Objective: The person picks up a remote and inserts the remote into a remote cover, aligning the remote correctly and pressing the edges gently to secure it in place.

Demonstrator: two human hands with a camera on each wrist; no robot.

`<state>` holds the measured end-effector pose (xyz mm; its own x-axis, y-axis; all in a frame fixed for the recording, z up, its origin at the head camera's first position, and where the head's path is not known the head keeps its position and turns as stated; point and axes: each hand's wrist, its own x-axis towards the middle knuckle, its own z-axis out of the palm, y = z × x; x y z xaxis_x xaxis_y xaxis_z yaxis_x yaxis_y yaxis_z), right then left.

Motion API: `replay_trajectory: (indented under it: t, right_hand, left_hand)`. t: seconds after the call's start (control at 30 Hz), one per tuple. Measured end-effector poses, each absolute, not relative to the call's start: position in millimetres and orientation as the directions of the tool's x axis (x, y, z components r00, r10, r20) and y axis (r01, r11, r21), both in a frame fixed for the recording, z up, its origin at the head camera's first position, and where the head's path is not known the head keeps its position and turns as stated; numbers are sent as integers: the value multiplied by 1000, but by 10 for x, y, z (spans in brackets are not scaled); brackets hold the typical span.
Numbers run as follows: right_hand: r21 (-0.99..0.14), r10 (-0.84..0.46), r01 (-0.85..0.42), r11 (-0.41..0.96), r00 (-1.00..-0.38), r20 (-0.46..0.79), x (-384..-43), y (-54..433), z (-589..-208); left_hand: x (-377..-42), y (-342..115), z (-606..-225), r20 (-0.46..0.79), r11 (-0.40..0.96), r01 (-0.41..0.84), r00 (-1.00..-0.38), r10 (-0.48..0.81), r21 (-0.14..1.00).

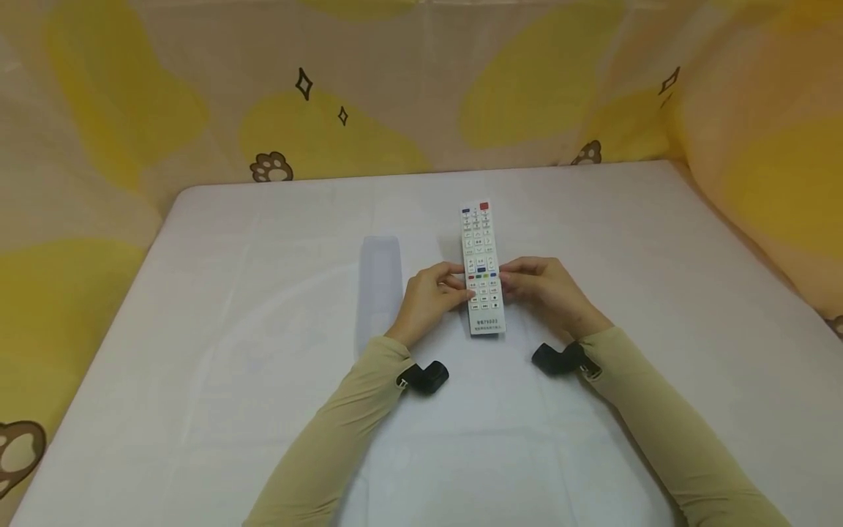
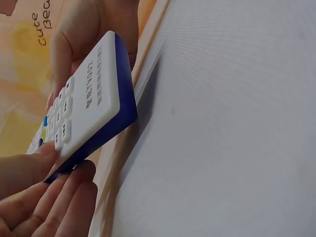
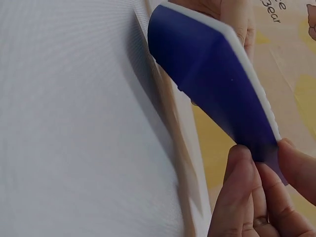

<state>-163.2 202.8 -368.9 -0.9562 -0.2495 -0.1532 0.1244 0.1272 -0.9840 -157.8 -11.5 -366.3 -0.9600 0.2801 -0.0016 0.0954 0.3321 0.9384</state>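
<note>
A white remote control (image 1: pixel 483 271) with a dark blue back is held up over the table between both hands, its button face toward the head camera. My left hand (image 1: pixel 426 298) pinches its left edge, the thumb on the front by the lower buttons and the fingers behind. On the opposite edge, my right hand (image 1: pixel 549 289) grips with thumb and fingers. The blue back (image 3: pixel 207 74) fills much of the right wrist view, with fingertips against it. Printed text shows at the remote's lower end (image 2: pixel 101 84) in the left wrist view.
A clear, pale plastic sleeve or tray (image 1: pixel 380 282) lies lengthwise on the white-covered table (image 1: pixel 230 351), left of the remote and partly behind the left forearm. Patterned yellow cloth (image 1: pixel 395 88) hangs around the table's back and sides. Each wrist carries a black camera (image 1: pixel 426 377).
</note>
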Motion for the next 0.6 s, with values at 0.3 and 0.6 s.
replay_trajectory:
  t: [0.3,0.6]
  right_hand:
    - [-987,-251,129,96,-956,-149,-1628,2025,-3676]
    - [-992,-302,113,60,-945,-126,-1608,1989,-3670]
  left_hand:
    - [-1580,-100,-3673,1,329,102,-956,293,939]
    - [-1576,-91,-3690,-32,365,87,-951,307,927]
